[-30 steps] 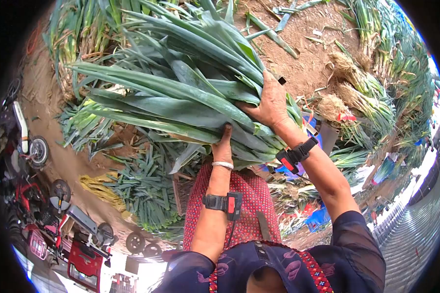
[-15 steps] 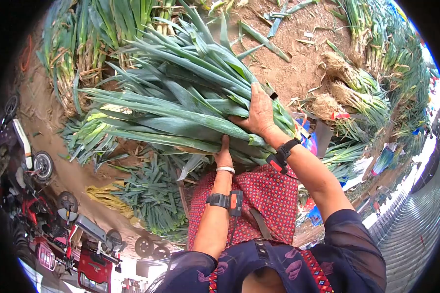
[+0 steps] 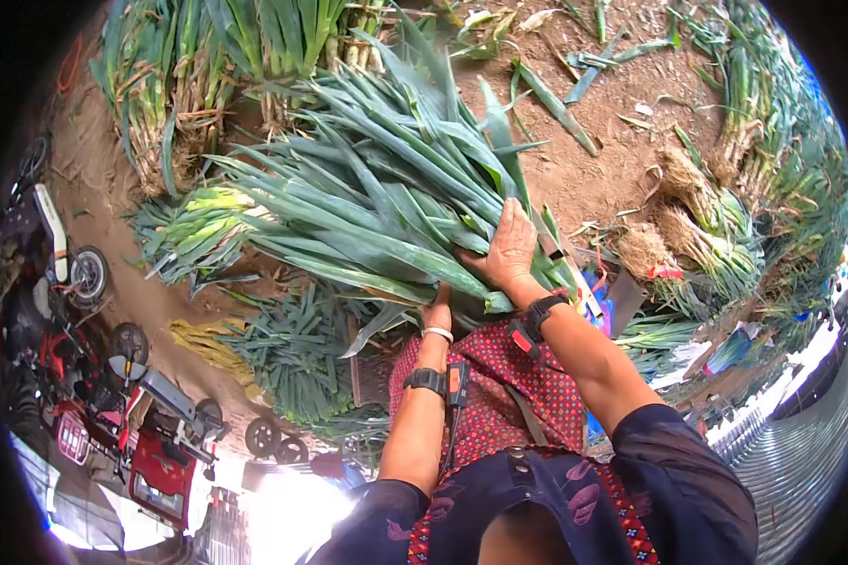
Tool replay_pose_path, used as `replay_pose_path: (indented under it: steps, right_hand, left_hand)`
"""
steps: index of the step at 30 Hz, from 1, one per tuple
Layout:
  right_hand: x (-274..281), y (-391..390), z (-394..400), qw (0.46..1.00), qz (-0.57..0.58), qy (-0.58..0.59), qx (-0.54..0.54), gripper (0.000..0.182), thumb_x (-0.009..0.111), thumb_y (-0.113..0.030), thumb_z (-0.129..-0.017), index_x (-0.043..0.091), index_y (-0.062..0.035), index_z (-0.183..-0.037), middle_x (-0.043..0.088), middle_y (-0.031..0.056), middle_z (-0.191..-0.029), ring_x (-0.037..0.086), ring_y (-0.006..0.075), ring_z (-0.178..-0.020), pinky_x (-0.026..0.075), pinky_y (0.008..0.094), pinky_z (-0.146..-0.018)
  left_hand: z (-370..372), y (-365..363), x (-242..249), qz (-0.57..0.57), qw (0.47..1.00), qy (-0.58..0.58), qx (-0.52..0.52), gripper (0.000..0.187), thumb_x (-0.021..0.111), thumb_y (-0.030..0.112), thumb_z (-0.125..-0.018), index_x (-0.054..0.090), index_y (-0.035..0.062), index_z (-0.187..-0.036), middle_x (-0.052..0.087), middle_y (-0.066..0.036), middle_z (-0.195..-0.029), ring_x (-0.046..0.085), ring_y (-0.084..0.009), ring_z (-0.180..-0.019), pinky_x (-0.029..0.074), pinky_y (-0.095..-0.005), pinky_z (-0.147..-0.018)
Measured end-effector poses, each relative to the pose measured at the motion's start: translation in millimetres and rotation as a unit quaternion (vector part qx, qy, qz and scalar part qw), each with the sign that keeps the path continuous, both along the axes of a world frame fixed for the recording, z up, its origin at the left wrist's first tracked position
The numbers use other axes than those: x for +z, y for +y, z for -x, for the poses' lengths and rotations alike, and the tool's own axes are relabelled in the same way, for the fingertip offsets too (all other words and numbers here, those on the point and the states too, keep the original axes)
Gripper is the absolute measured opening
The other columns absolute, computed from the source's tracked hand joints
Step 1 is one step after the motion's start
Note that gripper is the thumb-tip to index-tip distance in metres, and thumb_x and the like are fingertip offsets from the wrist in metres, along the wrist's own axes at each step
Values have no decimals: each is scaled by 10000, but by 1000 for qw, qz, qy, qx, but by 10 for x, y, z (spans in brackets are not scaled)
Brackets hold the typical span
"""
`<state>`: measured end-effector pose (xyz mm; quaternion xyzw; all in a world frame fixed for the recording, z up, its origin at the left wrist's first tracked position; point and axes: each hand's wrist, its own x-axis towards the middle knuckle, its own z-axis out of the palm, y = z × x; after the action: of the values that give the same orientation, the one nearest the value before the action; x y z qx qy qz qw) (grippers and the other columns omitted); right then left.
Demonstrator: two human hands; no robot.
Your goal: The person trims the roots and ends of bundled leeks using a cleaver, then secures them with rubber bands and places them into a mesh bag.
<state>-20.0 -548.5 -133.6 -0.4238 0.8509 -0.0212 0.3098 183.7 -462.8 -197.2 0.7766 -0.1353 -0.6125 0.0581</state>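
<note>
A large bundle of leeks (image 3: 377, 207), long green leaves fanned toward the upper left, lies across my lap over a red patterned apron (image 3: 499, 395). My right hand (image 3: 511, 247) presses round the bundle from above near its right end, thumb spread to the left. From the near side, my left hand (image 3: 437, 315) grips the underside, its fingers mostly hidden beneath the leaves. Both wrists carry black straps with small devices. A cut leaf end pokes out just below my right hand.
More leeks stand in bunches (image 3: 179, 94) at the upper left. Rooted leek bundles (image 3: 688, 226) lie at right. A pile of leek greens (image 3: 297, 353) sits beside a yellow sack (image 3: 217, 353). Loose leaves (image 3: 556, 105) litter the dirt ground. Parked motor vehicles (image 3: 160, 471) stand at lower left.
The view has shifted, so the surroundings sit differently in it. My hands keep their hold on the leeks, and the bundle appears slightly lower and further right.
</note>
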Motion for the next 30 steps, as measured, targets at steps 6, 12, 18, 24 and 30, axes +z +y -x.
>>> replay_pose_path:
  steps: [6,12,18,24,30]
  right_hand:
    - [-266,-134,14,999,-20,36,28,1211,743,-585,-511,155,86,-1330,296,237,-1317,330,370,-1181,271,454,-966]
    - [-242,-86,12,998,-16,45,40,1187,724,-592,-534,168,93,-1328,319,235,-1309,332,359,-1192,278,438,-962]
    - [-244,-15,-34,996,12,75,50,1149,682,-628,-569,193,73,-1336,353,237,-1299,362,351,-1184,291,443,-961]
    - [-148,7,-13,997,27,68,35,1119,699,-626,-558,255,68,-1315,401,229,-1273,422,345,-1149,334,433,-937]
    - [-120,71,-11,995,40,90,9,1153,694,-695,-484,327,58,-1275,442,199,-1218,469,319,-1071,364,432,-893]
  left_hand:
    - [134,-207,-141,3,1000,-15,28,945,727,467,-702,286,-65,-1347,326,-170,-1392,331,-269,-1256,234,-329,-1055]
    - [34,-201,-116,-36,997,7,-71,1124,695,623,-633,209,-74,-1368,286,-211,-1409,287,-286,-1296,202,-333,-1075]
    - [182,-433,172,-98,990,-59,-85,1307,728,665,-542,108,-174,-1329,240,-255,-1411,274,-291,-1308,199,-325,-1082]
    - [-11,-135,-226,-5,998,52,-47,1321,732,675,-520,118,-172,-1327,265,-248,-1400,301,-289,-1287,236,-333,-1069]
    - [-133,-144,-245,-112,984,19,-134,1244,581,777,-590,146,-99,-1359,258,-200,-1415,305,-272,-1272,253,-354,-1045]
